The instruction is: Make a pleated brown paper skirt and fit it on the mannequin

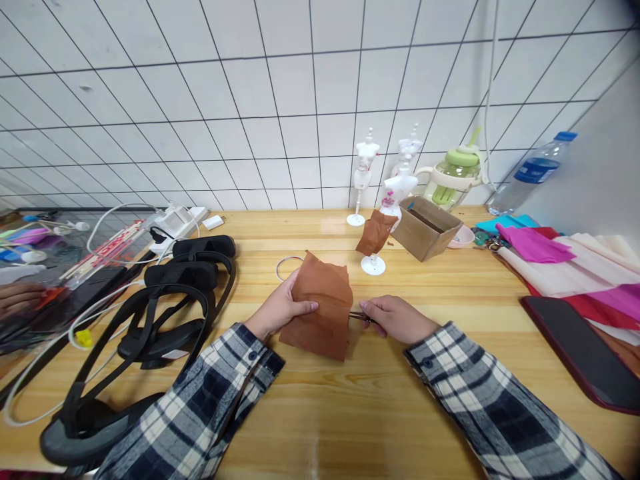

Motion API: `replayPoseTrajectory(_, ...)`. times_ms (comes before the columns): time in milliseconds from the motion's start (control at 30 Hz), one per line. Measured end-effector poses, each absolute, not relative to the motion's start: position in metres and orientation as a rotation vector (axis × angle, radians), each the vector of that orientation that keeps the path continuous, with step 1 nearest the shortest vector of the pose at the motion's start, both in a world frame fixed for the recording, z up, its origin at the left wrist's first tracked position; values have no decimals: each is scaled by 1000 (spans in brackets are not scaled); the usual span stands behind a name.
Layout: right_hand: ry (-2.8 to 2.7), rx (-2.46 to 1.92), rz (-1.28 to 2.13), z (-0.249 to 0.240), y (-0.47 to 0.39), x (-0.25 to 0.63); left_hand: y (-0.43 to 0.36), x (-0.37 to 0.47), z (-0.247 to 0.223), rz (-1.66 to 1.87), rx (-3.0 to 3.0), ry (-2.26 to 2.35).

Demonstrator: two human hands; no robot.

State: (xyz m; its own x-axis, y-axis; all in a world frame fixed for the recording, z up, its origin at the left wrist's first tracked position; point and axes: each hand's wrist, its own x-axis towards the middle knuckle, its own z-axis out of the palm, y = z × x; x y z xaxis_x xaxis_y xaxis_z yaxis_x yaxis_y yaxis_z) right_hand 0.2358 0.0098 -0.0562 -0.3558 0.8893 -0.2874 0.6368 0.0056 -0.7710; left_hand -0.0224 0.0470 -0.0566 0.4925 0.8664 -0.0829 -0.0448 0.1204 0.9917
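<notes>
A brown piece of fabric [325,313] hangs above the wooden table, pinched along its left side by my left hand [287,303], thumb on the front. My right hand [397,317] is closed on a small pair of dark scissors [361,316], whose tips meet the fabric's right edge; whether the blades are apart I cannot tell. Behind my hands stands a small white mannequin [397,187] with another brown fabric piece [376,232] at its lower body. Two more white mannequins, one at the left [365,167] and one behind [407,150], stand near the wall.
Black headsets [145,327] and white cables lie at left, beside a power strip [177,230]. A cardboard box [425,230], a green-lidded cup [453,177] and a water bottle [533,173] stand behind right. Coloured fabrics [565,260] and a phone [583,350] lie right. Another person's hand [20,300] shows far left.
</notes>
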Motion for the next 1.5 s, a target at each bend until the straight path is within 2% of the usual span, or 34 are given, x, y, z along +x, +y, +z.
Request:
replayPoseTrajectory(667,-1843,-1601,1410,-51,10,233,47,-22,-55,800,1270,818)
replayPoseTrajectory(1500,-2105,-1593,1101,-51,8,227,42,-16,-48,804,1306,854)
